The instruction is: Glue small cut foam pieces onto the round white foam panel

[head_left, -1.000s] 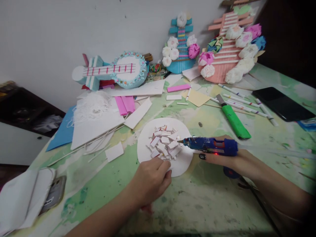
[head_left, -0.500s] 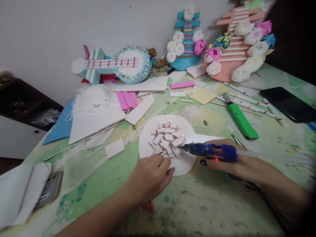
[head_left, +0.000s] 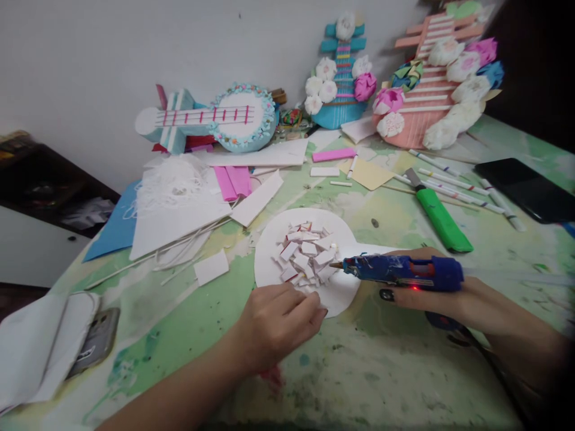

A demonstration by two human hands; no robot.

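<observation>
A blue glue gun [head_left: 404, 273] with a lit red light is held in my right hand [head_left: 431, 299]; its tip is at the right edge of a pile of small white pieces [head_left: 305, 254]. The pile sits on a round white card [head_left: 348, 287] with a narrow arm reaching right, partly behind the gun. My left hand [head_left: 283, 320] rests at the card's lower left edge, just below the pile, fingers curled. Whatever the fingertips may hold is hidden.
Three decorated paper instruments, one lying [head_left: 211, 117], one blue [head_left: 344, 90] and one pink [head_left: 431, 90], stand at the back. A green-handled cutter [head_left: 442, 218] and black phone [head_left: 527, 188] lie right, white string [head_left: 175, 182] and a grey phone [head_left: 96, 341] left.
The glue gun and my right hand have moved a little right. My left hand has shifted slightly right and turned, its fingers now lower against the card.
</observation>
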